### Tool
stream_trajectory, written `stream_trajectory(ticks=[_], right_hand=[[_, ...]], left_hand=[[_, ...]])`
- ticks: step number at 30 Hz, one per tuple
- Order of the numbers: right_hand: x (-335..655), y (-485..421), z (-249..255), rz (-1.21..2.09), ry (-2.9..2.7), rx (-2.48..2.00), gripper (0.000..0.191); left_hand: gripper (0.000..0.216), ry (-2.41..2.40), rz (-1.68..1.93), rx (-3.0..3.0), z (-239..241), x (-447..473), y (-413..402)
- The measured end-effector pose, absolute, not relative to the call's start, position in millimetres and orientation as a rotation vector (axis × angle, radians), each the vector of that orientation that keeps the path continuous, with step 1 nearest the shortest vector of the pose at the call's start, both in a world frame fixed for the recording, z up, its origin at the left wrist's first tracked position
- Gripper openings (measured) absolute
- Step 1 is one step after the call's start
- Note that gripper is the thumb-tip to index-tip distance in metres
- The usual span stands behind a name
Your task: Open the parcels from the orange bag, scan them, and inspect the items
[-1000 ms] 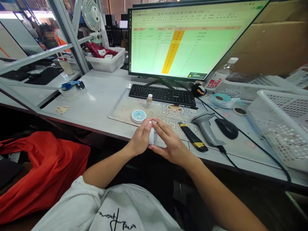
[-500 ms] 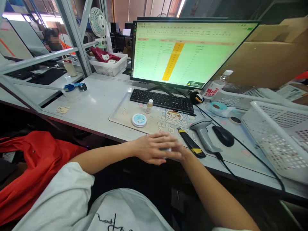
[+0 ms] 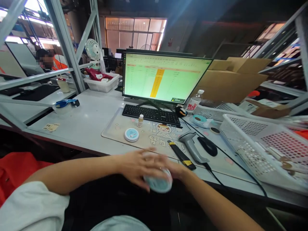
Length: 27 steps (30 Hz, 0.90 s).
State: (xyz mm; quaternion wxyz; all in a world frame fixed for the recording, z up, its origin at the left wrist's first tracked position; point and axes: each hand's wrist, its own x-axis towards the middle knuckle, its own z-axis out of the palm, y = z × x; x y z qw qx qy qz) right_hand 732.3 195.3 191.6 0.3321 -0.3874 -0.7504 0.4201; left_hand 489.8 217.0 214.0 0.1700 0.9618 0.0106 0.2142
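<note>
While left hand (image 3: pixel 137 165) covers it, round tin (image 3: pixel 158 183) sits clasped against right hand (image 3: pixel 176 171) (blurred).

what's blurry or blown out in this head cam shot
Head view: the hands, left hand over right hand, and the round tin between them are motion-smeared; the monitor glows too bright to read; the windows behind flare; shelf posts bow from lens distortion.

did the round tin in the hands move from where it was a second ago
Yes. The round tin was over the desk mat; now both hands hold it nearer the body, past the desk edge.
</note>
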Motion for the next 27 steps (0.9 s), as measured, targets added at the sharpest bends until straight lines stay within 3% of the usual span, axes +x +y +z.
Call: stream_trajectory(ticks=[3, 6, 10, 13, 16, 20, 23, 27], right_hand=[[758.8, 220.3, 218.2, 1.03, -1.987, -1.253, 0.066], [770.9, 243.4, 225.5, 0.48, -1.963, -1.759, 0.075], [758.9, 257.9, 206.2, 0.087, -2.078, -2.149, 0.075], [735.1, 249.5, 188.2, 0.074, -2.094, -1.966, 0.066], [706.1, 231.9, 177.8, 0.377, -2.092, -1.477, 0.071], [682.9, 215.6, 177.4, 1.055, -1.803, -1.132, 0.084], [678.5, 208.5, 180.5, 1.522, -1.51, -0.833, 0.084], [668.0, 194.8, 180.9, 1.827, -1.192, -0.639, 0.08]], left_hand=[[0.079, 0.772, 0.978, 2.57, 196.8, 470.6, 267.9], [0.095, 1.292, 0.872, 2.406, 170.9, 463.2, 299.8], [0.088, 1.398, 0.634, 2.304, 145.5, 468.6, 301.6], [0.086, 1.399, 0.759, 2.304, 145.3, 476.4, 283.9], [0.091, 1.251, 0.896, 2.483, 159.1, 484.6, 257.5], [0.093, 0.935, 1.13, 2.621, 183.3, 486.9, 226.4], [0.083, 0.659, 1.34, 2.643, 192.4, 482.5, 217.0], [0.064, 0.364, 1.492, 2.673, 186.4, 481.2, 216.8]])
